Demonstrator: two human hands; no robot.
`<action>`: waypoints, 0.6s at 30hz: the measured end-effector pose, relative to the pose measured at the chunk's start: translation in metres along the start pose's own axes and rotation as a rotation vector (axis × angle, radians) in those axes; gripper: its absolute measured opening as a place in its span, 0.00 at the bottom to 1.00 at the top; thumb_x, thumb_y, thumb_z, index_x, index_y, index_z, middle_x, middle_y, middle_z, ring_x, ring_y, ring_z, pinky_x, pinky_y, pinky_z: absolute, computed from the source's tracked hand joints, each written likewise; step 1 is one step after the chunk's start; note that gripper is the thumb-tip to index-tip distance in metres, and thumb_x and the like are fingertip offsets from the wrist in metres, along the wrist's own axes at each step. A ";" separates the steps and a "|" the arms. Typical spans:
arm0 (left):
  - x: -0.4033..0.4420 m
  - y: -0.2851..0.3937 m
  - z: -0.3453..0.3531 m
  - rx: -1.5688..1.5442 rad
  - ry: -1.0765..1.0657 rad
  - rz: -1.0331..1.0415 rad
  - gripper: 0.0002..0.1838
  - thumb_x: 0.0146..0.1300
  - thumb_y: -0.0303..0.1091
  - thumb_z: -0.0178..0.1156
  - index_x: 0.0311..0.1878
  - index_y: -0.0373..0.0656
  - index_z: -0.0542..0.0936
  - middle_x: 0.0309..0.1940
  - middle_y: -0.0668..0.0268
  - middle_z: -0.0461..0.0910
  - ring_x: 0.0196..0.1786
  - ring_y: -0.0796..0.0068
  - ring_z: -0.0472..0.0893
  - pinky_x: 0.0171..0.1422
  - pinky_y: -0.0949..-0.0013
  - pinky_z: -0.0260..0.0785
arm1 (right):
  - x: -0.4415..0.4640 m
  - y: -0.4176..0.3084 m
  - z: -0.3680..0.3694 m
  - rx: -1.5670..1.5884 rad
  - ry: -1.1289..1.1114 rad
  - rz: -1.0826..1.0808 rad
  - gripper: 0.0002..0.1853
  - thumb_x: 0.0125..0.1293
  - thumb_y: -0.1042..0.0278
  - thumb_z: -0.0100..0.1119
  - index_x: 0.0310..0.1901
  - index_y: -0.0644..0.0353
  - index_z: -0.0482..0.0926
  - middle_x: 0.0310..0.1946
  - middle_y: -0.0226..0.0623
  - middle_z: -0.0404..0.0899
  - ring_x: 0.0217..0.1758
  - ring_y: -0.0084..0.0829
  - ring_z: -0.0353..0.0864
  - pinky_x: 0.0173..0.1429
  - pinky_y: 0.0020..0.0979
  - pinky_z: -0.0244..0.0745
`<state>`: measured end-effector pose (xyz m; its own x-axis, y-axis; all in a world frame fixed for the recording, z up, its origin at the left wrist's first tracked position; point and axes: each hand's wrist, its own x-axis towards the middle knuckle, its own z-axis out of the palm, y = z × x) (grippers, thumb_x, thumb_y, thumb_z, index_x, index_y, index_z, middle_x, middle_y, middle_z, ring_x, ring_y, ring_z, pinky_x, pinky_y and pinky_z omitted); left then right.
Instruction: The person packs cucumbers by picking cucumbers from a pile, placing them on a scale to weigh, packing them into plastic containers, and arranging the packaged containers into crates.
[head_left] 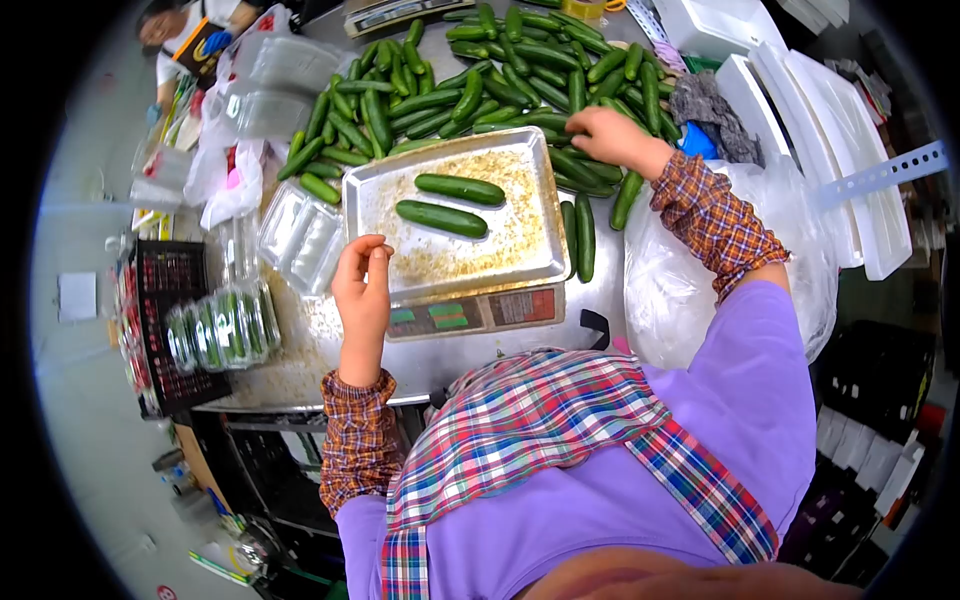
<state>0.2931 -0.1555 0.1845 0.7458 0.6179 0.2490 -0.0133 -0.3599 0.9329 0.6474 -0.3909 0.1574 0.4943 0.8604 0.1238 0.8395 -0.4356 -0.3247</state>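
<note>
Two green cucumbers (460,189) lie side by side on a stained metal tray (520,235), which rests on a scale (480,311). At the tray's left edge is my left hand (362,290), fingers loosely curled, thumb and forefinger near each other; whether they pinch anything is unclear. My right hand (615,138) reaches over the right part of a large cucumber pile (520,60). Its fingers point down at the cucumbers, and their tips are too small to make out. An empty clear plastic container (300,238) sits left of the tray.
Packed clear containers (225,325) stand at the left beside a dark crate (165,290). Stacked clear trays (290,65) and white bags lie at the back left. A clear plastic bag (690,290) and white foam boxes (830,150) are at the right. Another person (195,35) is at the top left.
</note>
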 end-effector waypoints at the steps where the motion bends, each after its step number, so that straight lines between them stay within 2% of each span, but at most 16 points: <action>1: 0.011 0.001 0.005 0.042 -0.028 0.001 0.07 0.67 0.26 0.53 0.45 0.35 0.76 0.35 0.65 0.79 0.39 0.80 0.77 0.46 0.77 0.68 | -0.003 0.015 -0.001 -0.104 0.087 -0.022 0.21 0.55 0.58 0.62 0.50 0.55 0.77 0.46 0.43 0.79 0.50 0.45 0.76 0.52 0.40 0.73; 2: 0.021 0.001 0.009 0.083 -0.055 0.004 0.07 0.66 0.25 0.54 0.45 0.35 0.76 0.35 0.65 0.79 0.39 0.81 0.77 0.46 0.77 0.69 | -0.008 0.028 -0.002 -0.211 0.008 0.073 0.30 0.54 0.55 0.64 0.59 0.53 0.70 0.54 0.42 0.73 0.58 0.46 0.70 0.56 0.45 0.70; 3: 0.031 0.009 0.013 0.117 -0.079 0.010 0.07 0.66 0.25 0.54 0.45 0.35 0.76 0.35 0.66 0.79 0.39 0.81 0.77 0.46 0.77 0.69 | -0.016 0.034 -0.009 -0.323 -0.119 0.142 0.40 0.52 0.51 0.66 0.65 0.53 0.62 0.64 0.47 0.62 0.64 0.49 0.63 0.58 0.52 0.68; 6: 0.065 0.010 0.030 0.132 -0.130 0.068 0.07 0.65 0.25 0.55 0.44 0.35 0.77 0.34 0.66 0.80 0.37 0.81 0.77 0.44 0.77 0.69 | -0.028 0.040 0.020 -0.286 -0.090 0.210 0.50 0.48 0.45 0.70 0.69 0.55 0.54 0.69 0.60 0.44 0.69 0.60 0.52 0.62 0.56 0.63; 9: 0.102 0.023 0.059 0.146 -0.219 0.135 0.07 0.64 0.24 0.55 0.44 0.35 0.77 0.34 0.66 0.80 0.37 0.81 0.78 0.44 0.77 0.69 | -0.031 0.046 0.041 -0.290 0.151 0.204 0.41 0.50 0.51 0.69 0.66 0.51 0.62 0.68 0.55 0.50 0.67 0.58 0.56 0.61 0.54 0.63; 10: 0.117 0.036 0.072 0.147 -0.262 0.144 0.07 0.64 0.24 0.55 0.44 0.35 0.77 0.33 0.66 0.80 0.37 0.81 0.78 0.43 0.77 0.70 | -0.032 0.052 0.037 -0.227 0.306 0.139 0.31 0.52 0.56 0.67 0.59 0.51 0.71 0.65 0.53 0.56 0.64 0.55 0.60 0.59 0.52 0.64; 11: 0.130 0.036 0.088 0.157 -0.304 0.162 0.07 0.64 0.24 0.56 0.44 0.36 0.77 0.33 0.66 0.80 0.36 0.81 0.78 0.42 0.77 0.70 | -0.028 0.058 0.042 -0.175 0.466 0.123 0.19 0.53 0.62 0.66 0.48 0.53 0.79 0.60 0.45 0.66 0.60 0.50 0.65 0.57 0.46 0.66; 13: 0.158 0.035 0.123 0.239 -0.414 0.176 0.08 0.61 0.26 0.58 0.44 0.37 0.78 0.33 0.65 0.80 0.35 0.80 0.78 0.41 0.77 0.70 | -0.022 0.075 0.043 -0.024 0.572 0.191 0.11 0.54 0.65 0.64 0.40 0.55 0.81 0.53 0.38 0.72 0.54 0.44 0.72 0.55 0.40 0.69; 14: 0.170 0.036 0.143 0.310 -0.491 0.189 0.09 0.62 0.28 0.58 0.45 0.38 0.78 0.35 0.64 0.80 0.38 0.79 0.79 0.42 0.75 0.70 | -0.015 0.083 0.045 0.095 0.688 0.218 0.07 0.55 0.67 0.63 0.36 0.55 0.81 0.48 0.34 0.75 0.49 0.42 0.76 0.52 0.38 0.71; 15: 0.181 0.035 0.164 0.382 -0.568 0.205 0.10 0.62 0.29 0.59 0.46 0.39 0.77 0.37 0.63 0.80 0.40 0.77 0.79 0.43 0.74 0.71 | -0.013 0.089 0.044 0.193 0.785 0.254 0.09 0.57 0.68 0.62 0.39 0.58 0.80 0.46 0.38 0.77 0.44 0.40 0.79 0.48 0.37 0.74; 17: 0.199 0.027 0.210 0.473 -0.679 0.397 0.14 0.59 0.34 0.62 0.46 0.40 0.78 0.38 0.62 0.80 0.43 0.68 0.79 0.46 0.68 0.71 | -0.011 0.092 0.034 0.474 0.823 0.472 0.11 0.59 0.71 0.61 0.43 0.61 0.78 0.43 0.40 0.78 0.39 0.36 0.82 0.44 0.33 0.76; 18: 0.204 0.019 0.231 0.579 -0.721 0.503 0.16 0.57 0.38 0.64 0.47 0.41 0.78 0.40 0.61 0.80 0.46 0.64 0.78 0.49 0.64 0.70 | -0.010 0.100 0.037 0.467 0.818 0.485 0.13 0.60 0.74 0.58 0.48 0.64 0.76 0.43 0.42 0.79 0.36 0.32 0.83 0.43 0.29 0.77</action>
<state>0.5987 -0.1975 0.1931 0.9648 -0.1899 0.1818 -0.2534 -0.8559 0.4507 0.7179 -0.4333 0.0890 0.9006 0.1064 0.4214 0.4276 -0.3903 -0.8154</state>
